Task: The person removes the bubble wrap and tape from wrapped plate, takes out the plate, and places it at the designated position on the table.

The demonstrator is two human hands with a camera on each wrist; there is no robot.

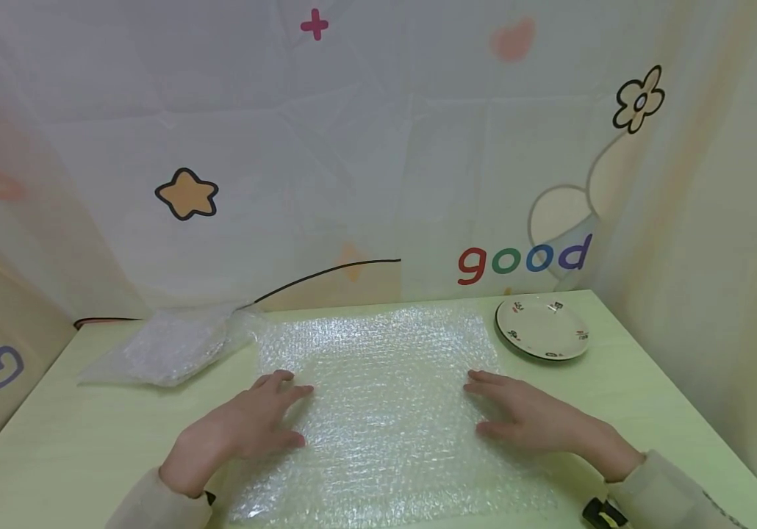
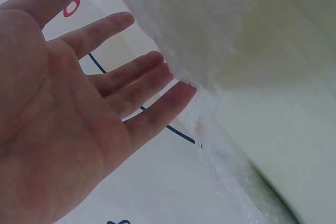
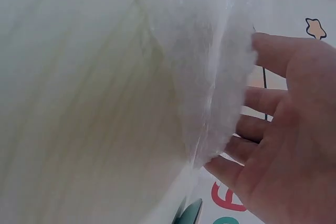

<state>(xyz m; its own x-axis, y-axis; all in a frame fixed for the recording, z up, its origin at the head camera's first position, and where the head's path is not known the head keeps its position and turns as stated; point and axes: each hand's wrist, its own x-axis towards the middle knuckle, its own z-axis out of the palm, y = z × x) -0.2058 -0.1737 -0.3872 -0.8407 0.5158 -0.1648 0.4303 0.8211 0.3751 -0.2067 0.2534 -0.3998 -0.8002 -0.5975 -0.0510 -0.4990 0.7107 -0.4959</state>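
A sheet of clear bubble wrap [image 1: 385,411] lies flat across the middle of the table in the head view. At its left edge is my left hand [image 1: 242,422], fingers spread and palm down. My right hand [image 1: 531,415] is at the opposite edge, its fingers loosely extended over the border. In the left wrist view, fingertips of the left hand [image 2: 68,103] meet the edge of the wrap [image 2: 194,30]. The right wrist view has the right hand [image 3: 294,114] with its fingertips along the sheet's edge [image 3: 210,77]. Neither hand grips anything.
A white plate [image 1: 542,327] with small printed motifs and a dark underside edge sits at the back right. Toward the back left lies a crumpled bundle of clear plastic wrapping [image 1: 176,342]. Behind the table [image 1: 87,441] hangs a printed cloth [image 1: 352,147].
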